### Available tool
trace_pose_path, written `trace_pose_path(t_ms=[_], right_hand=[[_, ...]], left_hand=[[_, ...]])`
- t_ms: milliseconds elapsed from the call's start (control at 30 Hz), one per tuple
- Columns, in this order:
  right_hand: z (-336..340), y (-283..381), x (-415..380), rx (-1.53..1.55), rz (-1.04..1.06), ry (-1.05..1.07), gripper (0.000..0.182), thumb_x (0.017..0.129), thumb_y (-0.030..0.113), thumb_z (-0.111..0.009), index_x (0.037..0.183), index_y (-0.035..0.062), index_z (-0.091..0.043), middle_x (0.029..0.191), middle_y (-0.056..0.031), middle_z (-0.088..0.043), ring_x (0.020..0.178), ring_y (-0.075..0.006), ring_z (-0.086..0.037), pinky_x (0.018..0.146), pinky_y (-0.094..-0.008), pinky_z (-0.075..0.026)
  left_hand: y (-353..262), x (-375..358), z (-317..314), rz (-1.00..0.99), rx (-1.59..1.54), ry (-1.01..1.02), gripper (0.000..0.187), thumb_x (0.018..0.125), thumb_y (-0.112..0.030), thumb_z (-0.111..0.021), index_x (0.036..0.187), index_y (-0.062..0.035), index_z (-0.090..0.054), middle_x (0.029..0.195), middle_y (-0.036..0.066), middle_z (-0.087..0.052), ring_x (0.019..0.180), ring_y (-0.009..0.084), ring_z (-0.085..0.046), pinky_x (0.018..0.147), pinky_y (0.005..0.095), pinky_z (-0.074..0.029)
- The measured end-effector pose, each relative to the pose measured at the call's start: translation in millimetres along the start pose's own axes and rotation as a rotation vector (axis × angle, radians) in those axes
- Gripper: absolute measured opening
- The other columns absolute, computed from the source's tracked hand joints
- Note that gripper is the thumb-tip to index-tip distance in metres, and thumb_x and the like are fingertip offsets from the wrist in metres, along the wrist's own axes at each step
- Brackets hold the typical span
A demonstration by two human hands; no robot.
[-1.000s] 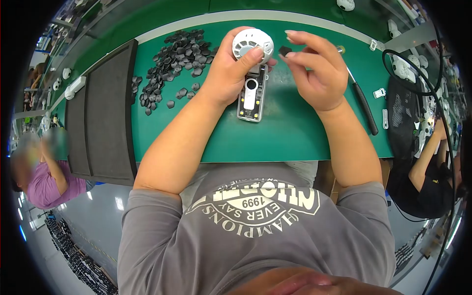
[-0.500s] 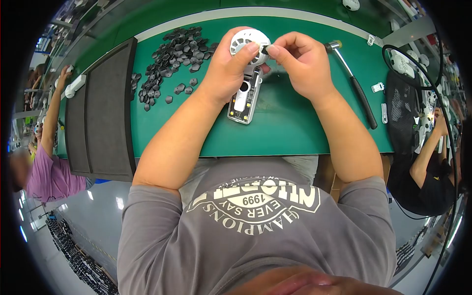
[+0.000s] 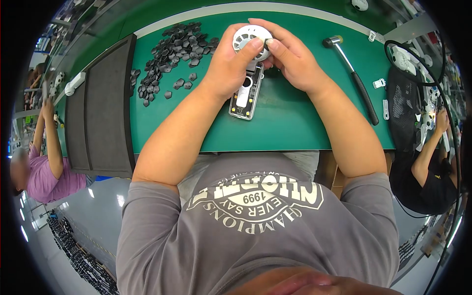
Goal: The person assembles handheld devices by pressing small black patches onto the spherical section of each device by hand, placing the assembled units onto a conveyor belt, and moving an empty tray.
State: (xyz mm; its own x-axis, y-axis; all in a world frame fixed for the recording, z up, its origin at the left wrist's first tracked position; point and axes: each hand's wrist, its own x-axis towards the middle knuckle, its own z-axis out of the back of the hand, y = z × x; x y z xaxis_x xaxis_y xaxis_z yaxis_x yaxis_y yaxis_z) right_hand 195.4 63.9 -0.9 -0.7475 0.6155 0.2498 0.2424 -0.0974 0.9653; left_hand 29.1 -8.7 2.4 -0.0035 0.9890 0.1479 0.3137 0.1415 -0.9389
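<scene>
A handheld device with a white, round, slotted head and a clear-cased handle showing inner parts is between my hands. My left hand is closed around the head's left side, its thumb across the front. From the right, my right hand wraps the head, fingers behind it. Its thumb presses at a small black piece on the head's right rim; how that piece is seated is hidden. The handle points toward me over the green mat. A pile of black pentagonal pieces lies beyond my left hand.
A mallet with a black grip lies to the right, near small white parts. A dark framed panel borders the left side. A black mesh bag sits at right. Other people work on both sides.
My right hand has moved left and closed around the device's head, its fingers now behind it. Its thumb has come with the black piece onto the rim. The left grip stays.
</scene>
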Motion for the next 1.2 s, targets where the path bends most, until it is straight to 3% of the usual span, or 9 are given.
trace_pose_path(t_ms=[267, 600, 733, 967, 1133, 1200], right_hand=[[0, 1, 0, 0.124, -0.05, 0.046, 0.054, 0.11, 0.033, -0.046, 0.157, 0.0073, -0.04, 0.13, -0.0054, -0.059, 0.106, -0.0117, -0.057, 0.088, -0.0279, -0.05], [-4, 11, -2, -0.009, -0.016, 0.034, 0.058, 0.108, 0.036, -0.053, 0.156, 0.0057, -0.042, 0.131, -0.0057, -0.06, 0.11, -0.0133, -0.058, 0.087, -0.0283, -0.051], [-3, 12, 0, 0.009, 0.013, 0.044, 0.059, 0.105, 0.034, -0.06, 0.153, 0.0041, -0.045, 0.132, -0.0061, -0.061, 0.111, -0.014, -0.059, 0.086, -0.0282, -0.052], [0, 5, 0, 0.088, 0.04, 0.021, 0.056, 0.102, 0.03, -0.065, 0.149, 0.0027, -0.05, 0.133, -0.0068, -0.062, 0.111, -0.0156, -0.061, 0.085, -0.0294, -0.053], [0, 7, 3, 0.107, 0.076, 0.038, 0.052, 0.102, 0.028, -0.066, 0.145, 0.0026, -0.053, 0.131, -0.008, -0.064, 0.111, -0.0163, -0.062, 0.084, -0.0305, -0.054], [2, 6, 5, 0.134, 0.081, 0.036, 0.051, 0.102, 0.027, -0.066, 0.144, 0.0027, -0.054, 0.131, -0.0084, -0.065, 0.111, -0.0162, -0.063, 0.084, -0.0306, -0.054]], left_hand=[[-2, 1, 1, -0.005, -0.005, 0.005, 0.051, 0.096, -0.026, -0.074, 0.13, 0.0001, -0.047, 0.107, 0.012, -0.067, 0.087, 0.0191, -0.071, 0.076, 0.0337, -0.061], [-3, 2, 8, -0.003, 0.031, 0.042, 0.053, 0.093, -0.024, -0.076, 0.13, 0.0006, -0.048, 0.106, 0.011, -0.067, 0.09, 0.0201, -0.072, 0.075, 0.0346, -0.064], [-4, 0, 6, -0.026, 0.022, 0.021, 0.055, 0.096, -0.034, -0.074, 0.129, 0.0009, -0.048, 0.104, 0.012, -0.067, 0.085, 0.0201, -0.072, 0.074, 0.0337, -0.063], [-1, -1, 4, -0.186, 0.136, 0.039, 0.068, 0.098, -0.059, -0.061, 0.129, 0.0009, -0.049, 0.102, 0.013, -0.069, 0.079, 0.0195, -0.072, 0.069, 0.0307, -0.06], [-7, -4, -2, -0.223, 0.154, 0.044, 0.063, 0.1, -0.053, -0.063, 0.129, 0.0006, -0.05, 0.1, 0.013, -0.069, 0.077, 0.02, -0.072, 0.068, 0.0311, -0.06], [-13, 0, -6, -0.221, 0.109, -0.126, 0.05, 0.106, -0.052, -0.049, 0.119, -0.0042, -0.059, 0.093, 0.01, -0.07, 0.073, 0.0198, -0.071, 0.06, 0.0323, -0.058]])
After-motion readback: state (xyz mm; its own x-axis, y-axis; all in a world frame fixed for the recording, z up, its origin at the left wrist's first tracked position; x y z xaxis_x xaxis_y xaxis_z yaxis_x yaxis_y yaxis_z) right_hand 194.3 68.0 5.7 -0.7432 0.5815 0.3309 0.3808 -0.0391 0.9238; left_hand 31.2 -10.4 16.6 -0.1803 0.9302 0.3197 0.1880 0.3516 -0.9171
